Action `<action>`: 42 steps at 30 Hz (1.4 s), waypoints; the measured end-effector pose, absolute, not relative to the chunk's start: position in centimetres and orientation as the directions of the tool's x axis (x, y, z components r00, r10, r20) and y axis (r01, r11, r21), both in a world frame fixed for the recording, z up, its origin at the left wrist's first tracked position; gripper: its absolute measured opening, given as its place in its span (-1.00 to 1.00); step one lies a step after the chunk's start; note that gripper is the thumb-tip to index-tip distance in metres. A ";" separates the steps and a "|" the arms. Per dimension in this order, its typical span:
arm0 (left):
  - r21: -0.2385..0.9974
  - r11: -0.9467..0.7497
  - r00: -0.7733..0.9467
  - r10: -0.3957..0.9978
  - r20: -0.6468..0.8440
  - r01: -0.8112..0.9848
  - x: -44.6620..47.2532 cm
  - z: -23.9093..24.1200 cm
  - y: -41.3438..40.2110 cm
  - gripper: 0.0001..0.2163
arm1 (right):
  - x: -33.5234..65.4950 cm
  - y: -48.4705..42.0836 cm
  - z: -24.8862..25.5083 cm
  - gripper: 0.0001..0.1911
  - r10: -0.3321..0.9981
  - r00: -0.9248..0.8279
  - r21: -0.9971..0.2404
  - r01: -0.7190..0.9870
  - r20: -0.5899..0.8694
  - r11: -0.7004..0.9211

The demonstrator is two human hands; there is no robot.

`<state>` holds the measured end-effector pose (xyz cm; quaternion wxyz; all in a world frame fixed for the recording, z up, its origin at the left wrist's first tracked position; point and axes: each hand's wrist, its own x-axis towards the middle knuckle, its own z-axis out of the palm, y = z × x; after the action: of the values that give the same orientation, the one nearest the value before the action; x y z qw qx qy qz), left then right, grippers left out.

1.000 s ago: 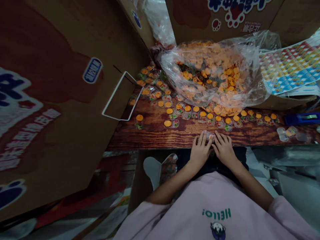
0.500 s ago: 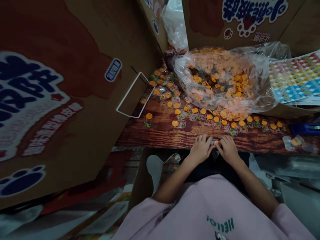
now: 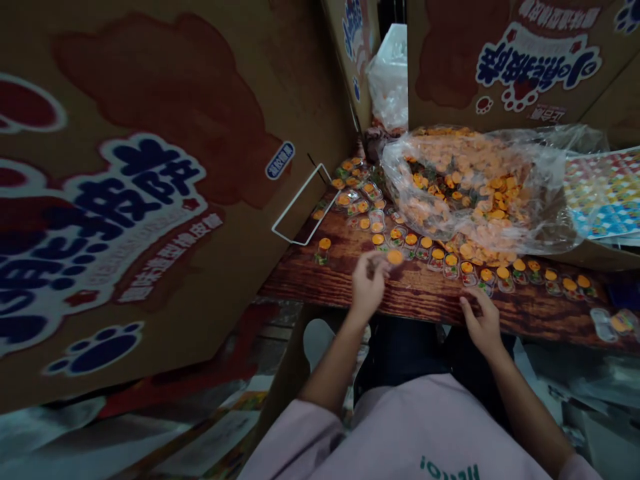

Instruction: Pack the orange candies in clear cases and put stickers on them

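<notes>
My left hand (image 3: 369, 283) is raised over the wooden table, its fingers pinched on a small clear plastic case with an orange disc (image 3: 395, 257), smeared by motion. My right hand (image 3: 483, 323) hangs near the table's front edge, thumb and fingers apart, holding nothing. Beyond it runs a row of similar clear cases (image 3: 451, 265) with orange discs and red-green contents. A lone case (image 3: 324, 250) stands left of my left hand. Behind the row lies a clear plastic bag (image 3: 400, 167) full of orange-topped pieces, some spilled at its mouth.
A large printed cardboard box (image 3: 240, 227) fills the left side. Another box (image 3: 450, 60) stands at the back. Colourful printed sheets (image 3: 607, 193) lie at the right. Near the right front edge is a clear case (image 3: 603, 325). More filled cases (image 3: 355, 172) cluster at the back left.
Both hands were together on a small case at the table edge. My left hand has moved left and forward with it; my right hand has let go and opened. The view has shifted.
</notes>
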<state>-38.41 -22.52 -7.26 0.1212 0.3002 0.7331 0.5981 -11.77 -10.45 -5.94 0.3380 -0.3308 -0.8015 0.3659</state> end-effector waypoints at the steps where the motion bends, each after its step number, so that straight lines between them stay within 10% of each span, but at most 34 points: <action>1: 0.937 0.115 -0.829 0.509 0.229 0.330 -41.3 -7.1 -21.7 -0.79 | -11.7 -9.6 -5.7 -0.79 0.784 -0.535 -0.807 0.284 0.316 0.518; 10: 0.874 0.268 -0.782 0.596 0.180 0.406 -58.0 -5.4 -12.5 -0.39 | -12.8 -4.6 -3.1 -0.71 0.800 -0.471 -0.787 0.296 0.372 0.541; 15: 0.767 0.412 -0.791 0.579 0.196 0.492 -55.4 -7.6 -16.2 -0.61 | -11.2 -5.4 -3.6 -0.70 0.832 -0.414 -0.800 0.314 0.369 0.511; 27: 0.179 0.525 -0.547 0.831 0.105 0.832 -51.2 -7.3 -20.3 -0.62 | -8.1 -4.1 -2.7 -0.61 0.890 -0.297 -0.817 0.371 0.346 0.441; 42: 0.267 0.483 -0.535 0.825 0.180 0.834 -54.0 -6.7 -17.7 -0.63 | -5.8 -5.1 -3.7 -0.56 0.931 -0.228 -0.829 0.428 0.286 0.359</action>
<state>-54.01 -17.71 -6.70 -0.0136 0.4820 0.8609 0.1625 -5.79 -5.06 -3.66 0.4035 -0.4726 -0.7190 0.3114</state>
